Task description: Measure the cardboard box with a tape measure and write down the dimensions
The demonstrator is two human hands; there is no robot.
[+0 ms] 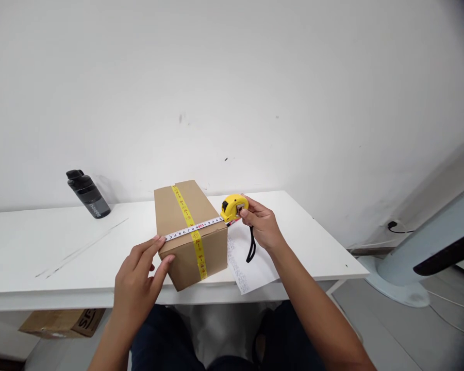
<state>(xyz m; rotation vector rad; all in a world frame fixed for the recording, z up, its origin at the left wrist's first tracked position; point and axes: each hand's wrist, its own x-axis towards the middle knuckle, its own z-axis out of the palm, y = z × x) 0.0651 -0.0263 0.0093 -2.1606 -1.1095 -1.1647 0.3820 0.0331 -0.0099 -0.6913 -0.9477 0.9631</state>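
Observation:
A brown cardboard box sealed with a strip of yellow printed tape stands near the front edge of the white table. A white measuring tape blade lies stretched across the box's top, left to right. My left hand pinches the blade's end against the box's left top edge, fingers closed on it. My right hand grips the yellow tape measure case just off the box's right edge; a black wrist strap dangles below it.
A dark water bottle leans against the wall at the back left of the table. A printed sheet of paper lies right of the box, overhanging the front edge. Another cardboard box sits on the floor under the table. A grey chair base is at the right.

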